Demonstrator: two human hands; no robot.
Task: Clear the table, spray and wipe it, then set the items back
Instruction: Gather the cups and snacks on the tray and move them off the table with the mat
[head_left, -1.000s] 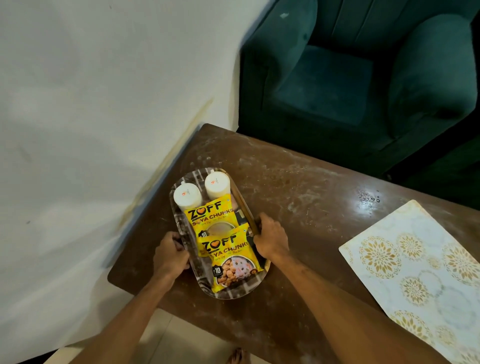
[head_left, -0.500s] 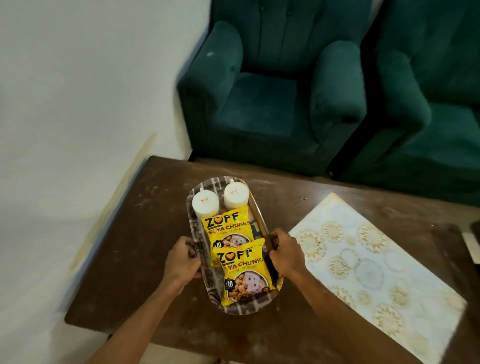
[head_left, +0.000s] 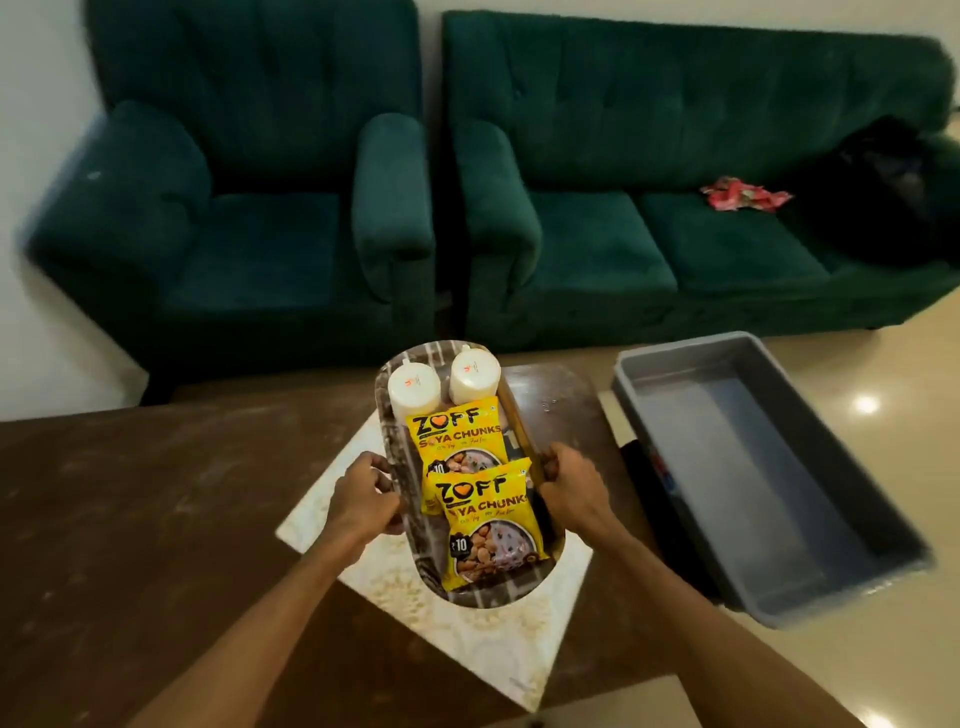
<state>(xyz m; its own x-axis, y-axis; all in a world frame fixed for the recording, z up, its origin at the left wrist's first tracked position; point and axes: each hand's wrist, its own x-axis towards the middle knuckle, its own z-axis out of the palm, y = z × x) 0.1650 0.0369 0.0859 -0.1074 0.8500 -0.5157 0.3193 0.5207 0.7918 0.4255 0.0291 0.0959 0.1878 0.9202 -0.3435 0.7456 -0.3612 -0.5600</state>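
Note:
An oval patterned tray is held above the brown table, over a cream placemat with gold flowers. My left hand grips the tray's left rim and my right hand grips its right rim. In the tray lie two yellow soya chunk packets and two white bottles at the far end.
A grey plastic bin sits on the floor right of the table, with a dark object beside its near wall. A green armchair and green sofa stand behind the table. Red cloth and a black bag lie on the sofa.
Both hands have carried the tray rightward, from the table's left end to above the placemat. The view has swung right, bringing the sofa and grey bin into sight.

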